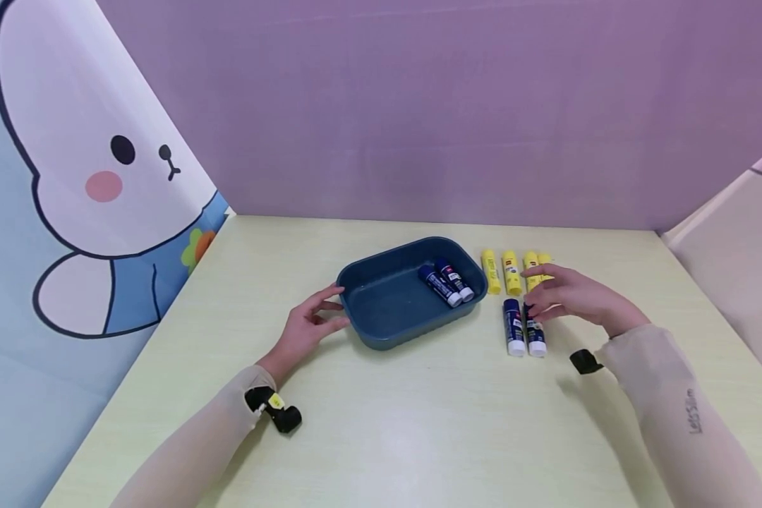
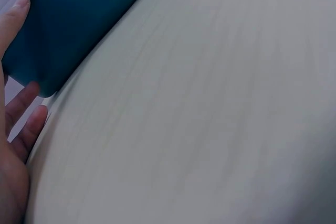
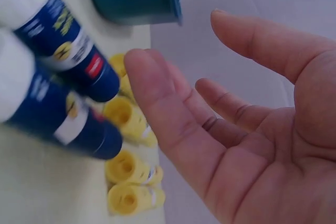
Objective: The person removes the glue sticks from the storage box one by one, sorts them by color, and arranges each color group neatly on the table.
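Observation:
My left hand (image 1: 301, 333) touches the left end of a dark blue tray (image 1: 381, 340), its fingers loosely spread; the tray wall (image 2: 79, 24) also shows in the left wrist view. Inside the tray, at its right end, lie two blue glue sticks (image 1: 440, 286) with white ends. My right hand (image 1: 581, 296) hovers over two more blue glue sticks (image 1: 514, 328) lying side by side on the table. In the right wrist view its fingers and thumb stand apart with nothing between them, beside the blue glue sticks (image 3: 68, 45). Behind these, several yellow glue sticks (image 1: 511, 273) lie in a row.
The pale wooden table (image 1: 413, 423) ends at a purple backdrop (image 1: 419, 113). A cartoon-printed cloth (image 1: 101, 282) hangs along the left side, and a light panel (image 1: 743, 233) stands on the right. The yellow glue sticks lie close to the tray's right end.

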### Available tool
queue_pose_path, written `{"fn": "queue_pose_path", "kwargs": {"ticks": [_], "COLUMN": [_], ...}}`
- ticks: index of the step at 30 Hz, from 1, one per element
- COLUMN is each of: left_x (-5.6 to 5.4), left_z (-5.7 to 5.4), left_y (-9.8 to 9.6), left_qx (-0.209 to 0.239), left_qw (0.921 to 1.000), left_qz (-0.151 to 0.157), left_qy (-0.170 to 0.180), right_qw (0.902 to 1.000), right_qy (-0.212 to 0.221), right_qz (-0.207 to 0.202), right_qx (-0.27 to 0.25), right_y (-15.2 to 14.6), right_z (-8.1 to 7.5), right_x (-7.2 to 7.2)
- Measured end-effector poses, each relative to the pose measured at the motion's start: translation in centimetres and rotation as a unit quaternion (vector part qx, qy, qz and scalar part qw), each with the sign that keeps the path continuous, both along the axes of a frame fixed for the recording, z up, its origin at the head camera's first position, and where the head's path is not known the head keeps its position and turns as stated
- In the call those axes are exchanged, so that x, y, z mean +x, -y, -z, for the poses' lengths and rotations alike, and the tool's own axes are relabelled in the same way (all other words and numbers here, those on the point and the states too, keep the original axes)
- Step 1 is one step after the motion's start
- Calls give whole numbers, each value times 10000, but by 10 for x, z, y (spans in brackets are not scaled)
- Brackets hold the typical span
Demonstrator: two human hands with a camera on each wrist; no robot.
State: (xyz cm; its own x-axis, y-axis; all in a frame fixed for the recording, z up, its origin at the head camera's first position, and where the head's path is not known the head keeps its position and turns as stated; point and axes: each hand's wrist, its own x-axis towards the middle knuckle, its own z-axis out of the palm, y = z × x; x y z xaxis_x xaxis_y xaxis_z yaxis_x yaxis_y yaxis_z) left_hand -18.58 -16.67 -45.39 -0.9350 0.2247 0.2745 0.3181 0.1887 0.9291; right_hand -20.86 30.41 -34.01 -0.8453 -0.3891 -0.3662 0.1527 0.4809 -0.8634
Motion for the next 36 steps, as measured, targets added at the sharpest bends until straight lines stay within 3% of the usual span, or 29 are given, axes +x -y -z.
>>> {"fn": "queue_pose_path", "kwargs": {"ticks": [13, 18, 30, 36], "left_x": [3, 1, 1, -1], "left_z": [-6, -1, -3, -1], "left_y": [-2, -1, -1, -1], "left_qx": [25, 32, 46, 111], "left_qw": [10000, 10000, 9999, 9999], "left_qz": [-31, -11, -28, 30], "left_qy": [-6, -7, 87, 82], "right_qw": [9992, 9993, 9980, 9979], "right_qy": [-179, -224, -481, -404], "right_qz": [-161, -149, -266, -282], "right_qx": [-313, -247, -327, -410], "right_y": [30, 38, 57, 70], "right_z": [-10, -13, -20, -22], "right_x": [-16, -22, -36, -45]}}
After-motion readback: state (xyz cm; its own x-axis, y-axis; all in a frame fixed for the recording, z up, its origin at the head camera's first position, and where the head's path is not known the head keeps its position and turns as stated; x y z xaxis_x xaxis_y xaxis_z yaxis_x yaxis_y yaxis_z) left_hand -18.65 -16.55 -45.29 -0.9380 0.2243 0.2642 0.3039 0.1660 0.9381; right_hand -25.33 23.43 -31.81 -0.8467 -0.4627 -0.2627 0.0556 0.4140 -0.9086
